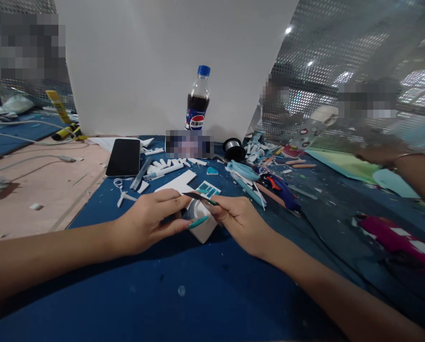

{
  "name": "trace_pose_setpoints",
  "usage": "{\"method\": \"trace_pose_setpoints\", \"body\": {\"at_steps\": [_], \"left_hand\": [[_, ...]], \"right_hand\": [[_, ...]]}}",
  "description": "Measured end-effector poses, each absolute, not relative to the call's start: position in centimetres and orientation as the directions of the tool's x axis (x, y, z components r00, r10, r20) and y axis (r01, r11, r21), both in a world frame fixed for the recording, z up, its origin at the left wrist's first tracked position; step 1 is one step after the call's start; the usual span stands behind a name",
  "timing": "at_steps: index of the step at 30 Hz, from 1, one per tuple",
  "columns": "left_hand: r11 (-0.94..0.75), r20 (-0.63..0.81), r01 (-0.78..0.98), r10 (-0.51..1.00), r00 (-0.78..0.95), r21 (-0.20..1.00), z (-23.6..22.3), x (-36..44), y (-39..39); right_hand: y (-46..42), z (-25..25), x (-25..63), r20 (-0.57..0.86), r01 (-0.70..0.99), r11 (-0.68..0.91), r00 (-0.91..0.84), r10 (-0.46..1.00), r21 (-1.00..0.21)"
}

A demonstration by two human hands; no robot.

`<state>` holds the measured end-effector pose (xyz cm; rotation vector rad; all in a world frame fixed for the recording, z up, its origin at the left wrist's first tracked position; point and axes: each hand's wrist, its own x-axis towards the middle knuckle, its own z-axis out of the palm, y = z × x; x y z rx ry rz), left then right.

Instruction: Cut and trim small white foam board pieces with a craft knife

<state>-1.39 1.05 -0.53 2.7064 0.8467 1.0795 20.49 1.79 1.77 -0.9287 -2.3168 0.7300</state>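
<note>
My left hand (148, 218) and my right hand (237, 218) meet over the blue mat (184, 294) at the centre. Both pinch a thin dark strip (194, 195) stretched between their fingertips. Under it stands a small white foam block (203, 223), which the fingers of my left hand press against. Just behind lies a white foam piece with teal squares (207, 189) and a white cut-out shape (178, 183).
A cola bottle (197, 102) stands at the back before a white board (173, 61). A black phone (123, 157), pens, foam scraps, a wire spool (234, 148), a glue gun (282, 190) and a pink toy car (398, 240) lie around. Another person's arm (405, 166) is at the right.
</note>
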Motion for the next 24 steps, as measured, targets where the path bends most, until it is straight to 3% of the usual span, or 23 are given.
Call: {"method": "trace_pose_setpoints", "body": {"at_steps": [24], "left_hand": [[-0.859, 0.534, 0.399, 0.512, 0.673, 0.321, -0.41, -1.49, 1.06]], "right_hand": [[2.15, 2.23, 21.02, 0.178, 0.404, 0.662, -0.756, 0.63, -0.631]]}}
